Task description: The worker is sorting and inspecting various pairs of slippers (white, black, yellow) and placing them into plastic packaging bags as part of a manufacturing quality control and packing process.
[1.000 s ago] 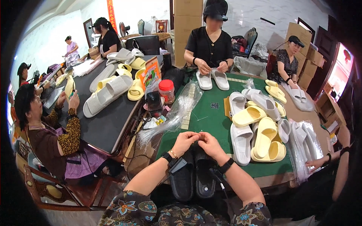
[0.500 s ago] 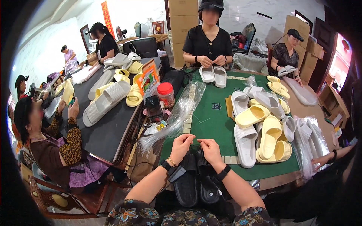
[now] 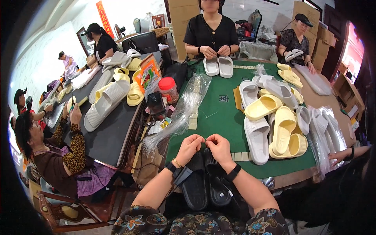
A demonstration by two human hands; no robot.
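Observation:
My left hand [image 3: 190, 149] and my right hand [image 3: 219, 150] meet at the near edge of the green mat [image 3: 213, 129], fingertips pinched together. Something thin and dark seems to sit between them, too small to name. Just below, toward my body, hangs or rests a pair of black slippers: a left black slipper [image 3: 195, 186] and a right black slipper [image 3: 220, 190]. My hands partly cover their far ends. To the right on the mat lies a heap with a grey slipper [image 3: 257, 143] and a yellow slipper [image 3: 283, 129] among several others.
Clear plastic strips [image 3: 172, 127] lie left of my hands, beside a red-lidded jar [image 3: 168, 91]. Bagged grey slippers [image 3: 324, 131] are at right, touched by another person's hand [image 3: 340, 156]. Across the mat a person handles white slippers [image 3: 218, 67]. A black table [image 3: 105, 139] stands left.
My fingertips have come closer together, and both hands sit slightly higher in the picture. The view has tilted down a little. At left, the person's yellow slipper has turned.

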